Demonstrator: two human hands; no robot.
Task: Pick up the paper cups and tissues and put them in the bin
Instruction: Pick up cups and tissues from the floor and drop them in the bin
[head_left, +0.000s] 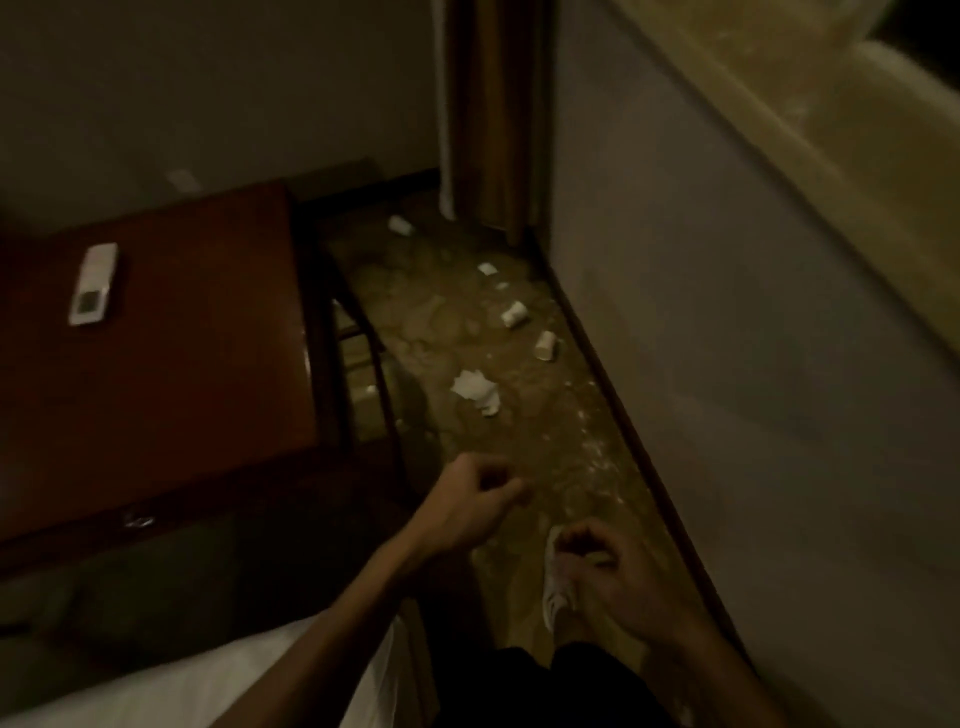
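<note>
Both hands hover low over the floor (441, 322), nothing in either. Left hand (478, 499): fingers loosely curled, thumb near index. Right hand (608, 571): fingers hang half-curled, empty as far as the dim frame shows. Big tissue (475, 389) lies mid-floor, nearest the hands. Near cup (545, 345) & 2nd cup (514, 314) lie on their sides by the wall-side edge; small tissue (487, 268) beyond; 3rd cup (400, 224) at the far corner by the curtain (488, 114). Bin not in view. Cups prob. light, thin, easily crushed: grip round the body, gently. Tissues limp: pinch the bunched middle
</note>
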